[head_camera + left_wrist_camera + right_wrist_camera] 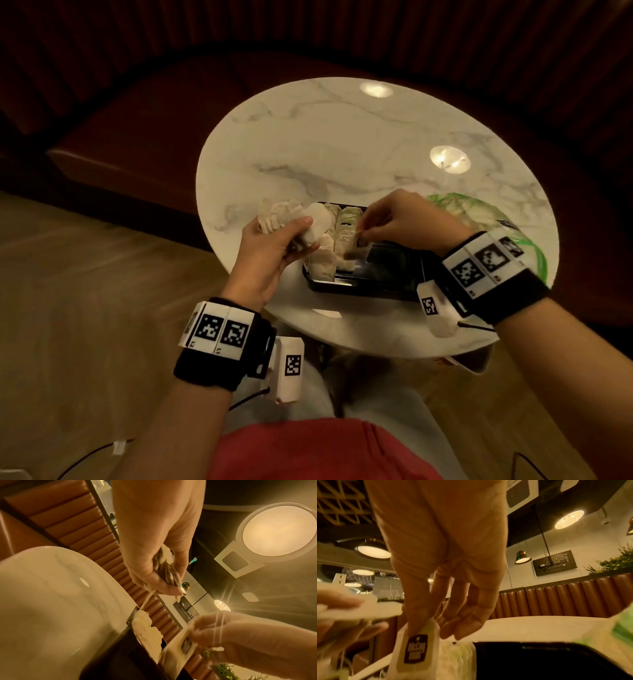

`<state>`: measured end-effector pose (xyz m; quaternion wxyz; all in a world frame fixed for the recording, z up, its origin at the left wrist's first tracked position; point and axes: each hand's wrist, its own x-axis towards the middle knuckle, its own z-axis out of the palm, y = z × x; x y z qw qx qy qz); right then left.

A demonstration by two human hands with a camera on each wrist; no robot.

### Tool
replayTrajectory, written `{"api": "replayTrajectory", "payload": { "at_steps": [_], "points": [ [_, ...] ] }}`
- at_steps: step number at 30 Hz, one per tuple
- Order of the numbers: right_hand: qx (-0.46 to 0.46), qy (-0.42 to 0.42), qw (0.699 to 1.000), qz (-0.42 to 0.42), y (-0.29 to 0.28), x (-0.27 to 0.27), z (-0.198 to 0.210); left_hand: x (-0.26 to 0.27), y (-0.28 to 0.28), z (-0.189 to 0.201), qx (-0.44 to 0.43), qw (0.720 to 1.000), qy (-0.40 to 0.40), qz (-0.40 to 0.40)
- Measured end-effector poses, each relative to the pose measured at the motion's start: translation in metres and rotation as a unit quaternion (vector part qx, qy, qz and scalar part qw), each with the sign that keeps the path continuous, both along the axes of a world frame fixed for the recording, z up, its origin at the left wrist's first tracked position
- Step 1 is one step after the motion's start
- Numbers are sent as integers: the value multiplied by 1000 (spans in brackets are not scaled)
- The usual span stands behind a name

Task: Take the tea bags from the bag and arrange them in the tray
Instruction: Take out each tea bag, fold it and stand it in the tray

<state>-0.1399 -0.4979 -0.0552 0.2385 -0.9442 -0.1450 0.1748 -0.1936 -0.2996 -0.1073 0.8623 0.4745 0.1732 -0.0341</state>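
A black tray [376, 291] sits at the near side of the round marble table [342, 137]; tea bags [323, 263] fill its left part in rows. My left hand [301, 236] grips a bunch of white tea bags [284, 214] just left of the tray; in the left wrist view their tags and strings [166, 569] are clamped in my left hand [168, 582]. My right hand [363, 233] pinches one tea bag [359, 245] above the tray's middle. In the right wrist view, my right hand [426, 627] holds this dark-labelled tea bag [415, 653] over the tray [539, 662].
A crumpled clear and green plastic bag [486, 219] lies on the table right of the tray, partly behind my right wrist. The tray's right half [394, 263] is bare. A brown padded bench [154, 120] curves round the table's far side.
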Motion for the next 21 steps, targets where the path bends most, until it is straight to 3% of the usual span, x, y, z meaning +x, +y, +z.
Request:
{"api": "replayTrajectory", "payload": {
  "at_steps": [4,11,21],
  "points": [
    [-64,33,997,10,5,0,-20,0,3,7,1,1000,-16,22],
    [-43,27,998,-26,13,8,-36,4,12,15,21,997,-56,51],
    [-32,26,997,-71,2,2,-40,2,3,-7,60,998,23,-22]
  ]
}}
